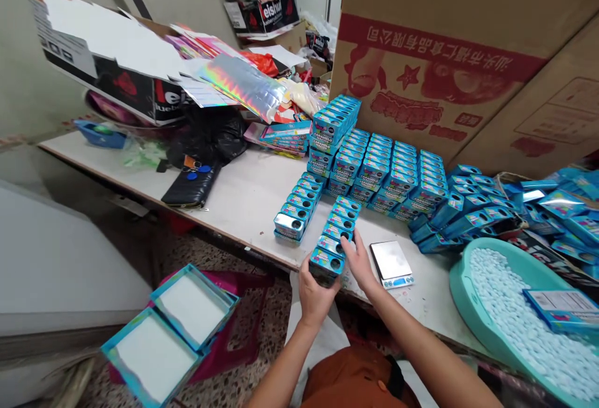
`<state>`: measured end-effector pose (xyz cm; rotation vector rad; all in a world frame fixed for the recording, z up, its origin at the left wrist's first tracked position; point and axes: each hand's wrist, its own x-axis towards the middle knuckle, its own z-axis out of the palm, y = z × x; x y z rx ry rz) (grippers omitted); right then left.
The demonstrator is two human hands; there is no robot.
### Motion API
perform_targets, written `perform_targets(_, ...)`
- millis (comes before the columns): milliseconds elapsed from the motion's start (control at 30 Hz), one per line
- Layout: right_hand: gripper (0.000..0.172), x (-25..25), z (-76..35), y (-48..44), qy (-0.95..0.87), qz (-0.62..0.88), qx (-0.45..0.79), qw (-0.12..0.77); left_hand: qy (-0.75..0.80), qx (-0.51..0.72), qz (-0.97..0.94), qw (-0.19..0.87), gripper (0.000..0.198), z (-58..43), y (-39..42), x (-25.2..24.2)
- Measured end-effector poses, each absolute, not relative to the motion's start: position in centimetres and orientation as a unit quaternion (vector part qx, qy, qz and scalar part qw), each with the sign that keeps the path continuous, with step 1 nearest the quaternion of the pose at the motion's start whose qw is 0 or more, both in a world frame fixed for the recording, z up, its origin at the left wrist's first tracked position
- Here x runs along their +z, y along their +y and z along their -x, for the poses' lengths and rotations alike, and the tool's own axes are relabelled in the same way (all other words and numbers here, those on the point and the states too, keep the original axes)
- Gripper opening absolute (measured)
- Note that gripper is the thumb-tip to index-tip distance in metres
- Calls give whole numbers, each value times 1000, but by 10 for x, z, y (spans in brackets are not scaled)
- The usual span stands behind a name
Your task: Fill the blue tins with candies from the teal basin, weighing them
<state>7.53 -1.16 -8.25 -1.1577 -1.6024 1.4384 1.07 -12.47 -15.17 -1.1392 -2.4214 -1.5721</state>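
A row of blue tins (333, 238) is clasped by the part-closed left hand (316, 296) and right hand (358, 262) at lower centre (more tins (384, 174) stand ranked on the table (243, 196); loose sweets (524, 320) remain in a teal tray (468, 296), lower right).

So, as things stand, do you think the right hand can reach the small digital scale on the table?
Probably yes. The right hand is right beside the digital scale, no boxes between them. But it holds the row of blue tins with the left hand, so it should let go first.
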Motion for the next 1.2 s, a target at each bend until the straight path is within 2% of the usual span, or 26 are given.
perform_targets(233,61,-85,-45,16,-645,398,565,327,-787,-498,363,40,91,15,-105,-149)
perform_targets(433,63,-93,-29,37,-640,406,561,333,-814,-415,384,135,87,36,-96,-147)
perform_targets(533,62,-92,-23,36,-634,405,562,344,-827,-401,364,150,88,43,-95,-147)
perform_targets(600,61,-90,-19,35,-636,397,560,352,-825,-418,351,145,95,47,-93,-147)
perform_targets(767,60,-89,-11,35,-646,405,531,369,-816,-463,333,88,132,54,-86,-148)
perform_targets(867,61,-90,-12,40,-650,404,534,358,-824,-458,330,47,138,53,-82,-147)
perform_targets(1067,67,-84,-44,37,-666,460,502,303,-817,-450,361,19,131,52,-112,-133)
perform_targets(1200,57,-75,-99,34,-744,420,397,336,-848,-408,326,91,98,74,-187,-136)
